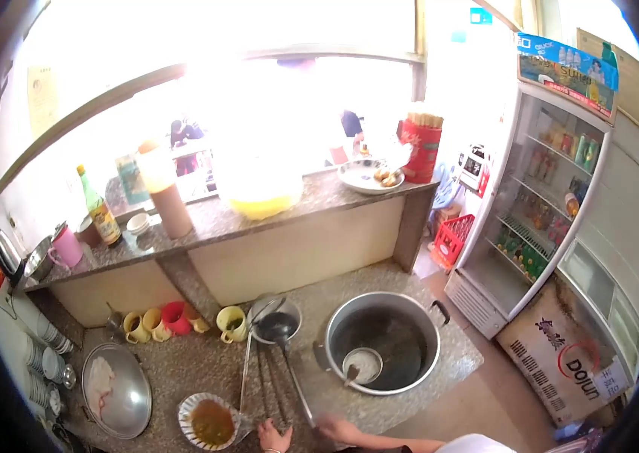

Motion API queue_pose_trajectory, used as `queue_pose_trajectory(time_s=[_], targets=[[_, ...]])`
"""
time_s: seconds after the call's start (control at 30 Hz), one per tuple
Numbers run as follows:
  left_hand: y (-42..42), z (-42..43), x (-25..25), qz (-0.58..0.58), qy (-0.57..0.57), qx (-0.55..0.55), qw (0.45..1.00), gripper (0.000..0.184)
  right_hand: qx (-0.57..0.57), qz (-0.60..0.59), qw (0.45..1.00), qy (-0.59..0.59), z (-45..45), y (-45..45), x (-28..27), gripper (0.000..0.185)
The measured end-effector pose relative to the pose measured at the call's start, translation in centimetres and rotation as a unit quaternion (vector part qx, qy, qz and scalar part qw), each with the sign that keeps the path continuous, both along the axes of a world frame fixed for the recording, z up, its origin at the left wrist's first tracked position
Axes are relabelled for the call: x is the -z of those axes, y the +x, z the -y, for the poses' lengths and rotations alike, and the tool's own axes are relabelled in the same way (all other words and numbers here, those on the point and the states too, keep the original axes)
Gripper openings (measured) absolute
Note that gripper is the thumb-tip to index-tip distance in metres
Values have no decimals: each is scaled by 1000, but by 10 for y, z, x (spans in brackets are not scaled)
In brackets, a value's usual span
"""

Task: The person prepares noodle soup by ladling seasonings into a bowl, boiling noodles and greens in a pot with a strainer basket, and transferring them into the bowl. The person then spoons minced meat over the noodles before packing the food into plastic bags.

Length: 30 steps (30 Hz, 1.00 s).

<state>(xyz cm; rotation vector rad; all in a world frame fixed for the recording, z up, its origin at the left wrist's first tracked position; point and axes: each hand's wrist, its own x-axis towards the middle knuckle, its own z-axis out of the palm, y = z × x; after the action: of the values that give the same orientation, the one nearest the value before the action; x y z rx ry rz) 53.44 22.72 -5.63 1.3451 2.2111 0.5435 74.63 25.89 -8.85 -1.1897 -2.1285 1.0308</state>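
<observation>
At the bottom centre, my left hand [274,436] rests at the counter's near edge, right of a fluted bowl [210,421] of brown broth; its fingers are spread, with nothing seen in them. My right hand [338,429] is blurred, beside the lower end of a long ladle handle [298,385]; whether it touches the handle cannot be made out. Several long handles lean from a small metal pot [295,311] down towards me. Right of it stands a big pot [430,366] of dark liquid, with a small round strainer [365,365] inside.
A metal tray [132,400] with a pale item lies left. Yellow mugs [136,328] and a red mug [176,318] stand behind. The raised shelf [221,235] holds bottles, a plate [371,177] and a red chopstick holder [422,151]. A drinks fridge [531,204] stands right.
</observation>
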Motion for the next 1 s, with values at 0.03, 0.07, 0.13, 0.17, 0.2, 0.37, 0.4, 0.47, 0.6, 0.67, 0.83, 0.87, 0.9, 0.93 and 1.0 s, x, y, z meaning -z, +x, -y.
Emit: queue_pose_trajectory(time_s=[0.03, 0.07, 0.13, 0.17, 0.2, 0.37, 0.4, 0.47, 0.6, 0.67, 0.83, 0.87, 0.9, 0.93, 1.0], targets=[[5, -2, -4, -60, 47, 14, 997, 74, 1, -2, 997, -75, 1, 14, 4, 34], [12, -10, -17, -62, 60, 20, 996, 74, 3, -5, 990, -144, 6, 26, -13, 34], [28, -25, -36, -102, 0, -19, 995, 80, 83, 1, 994, -78, 15, 47, -59, 23], [34, -27, -32, -135, 14, -20, 991, 78, 82, 2, 994, -77, 13, 61, -53, 23], [33, -28, -18, -135, 10, -21, 991, 78, 70, 7, 990, -121, 17, 73, -41, 25], [27, -36, 14, -126, 22, -14, 992, 61, 94, -17, 980, -175, 33, 112, 23, 29], [27, -37, 2, -96, 16, -21, 995, 55, 108, -25, 979, -169, 33, 115, 19, 30], [34, -35, -26, -123, -2, -19, 992, 45, 126, -36, 978, -163, 32, 118, 18, 30], [22, -29, -10, -159, -159, 0, 974, 39, 159, -9, 964, -215, 37, 111, -35, 33], [2, -34, 32, -126, -247, 26, 960, 55, 56, 58, 975, -205, 26, 110, -14, 34], [-10, -18, 83, 338, -222, -136, 904, 35, 26, 95, 983, -153, 11, 86, -11, 37], [0, -8, 44, 387, -168, -129, 898, 30, 16, 74, 987, -139, 9, 76, -25, 38], [14, 2, -10, 439, -114, -119, 883, 25, 7, 52, 991, -124, 7, 64, -37, 40], [29, 11, -65, 492, -64, -106, 862, 21, 8, 60, 994, -87, 6, 51, -45, 41], [28, 27, -79, 593, -132, -49, 793, 20, -23, 17, 999, 35, 7, 25, -77, 43]])
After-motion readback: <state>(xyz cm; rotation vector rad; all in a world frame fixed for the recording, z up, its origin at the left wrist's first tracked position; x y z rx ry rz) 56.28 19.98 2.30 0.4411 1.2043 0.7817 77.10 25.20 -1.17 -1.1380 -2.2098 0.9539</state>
